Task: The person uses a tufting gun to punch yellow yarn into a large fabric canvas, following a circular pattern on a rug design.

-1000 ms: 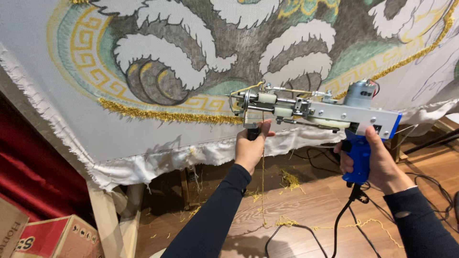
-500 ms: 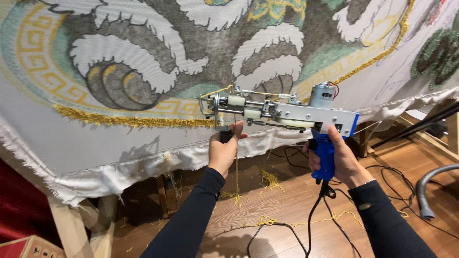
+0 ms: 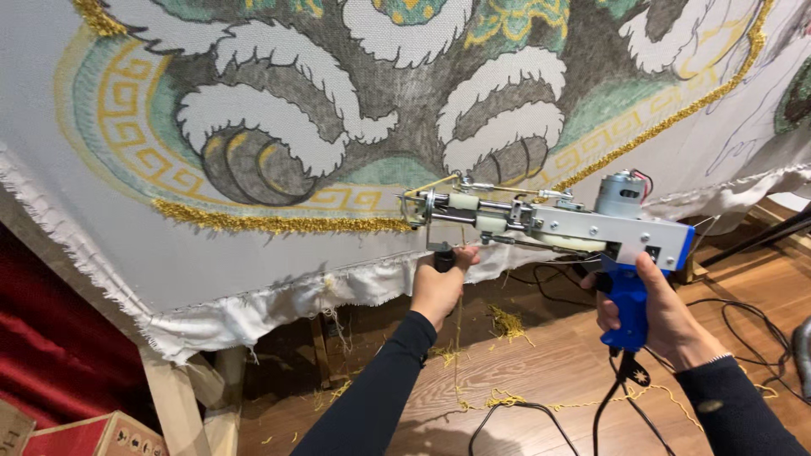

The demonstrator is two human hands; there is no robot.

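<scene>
Tufting a gold border on stretched cloth

Pressing against the patterned tufting cloth (image 3: 279,127), a tufting gun (image 3: 549,224) meets a gold yarn line (image 3: 279,224). The left hand (image 3: 439,287) grips its front handle; the right hand (image 3: 659,317) wraps the blue grip (cable hanging below). Yarn scraps (image 3: 507,321) litter the wooden floor (image 3: 549,371).

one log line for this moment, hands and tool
left hand: grips front handle | right hand: on blue grip | tufting gun: tip at gold outline | cloth: stretched on frame
</scene>
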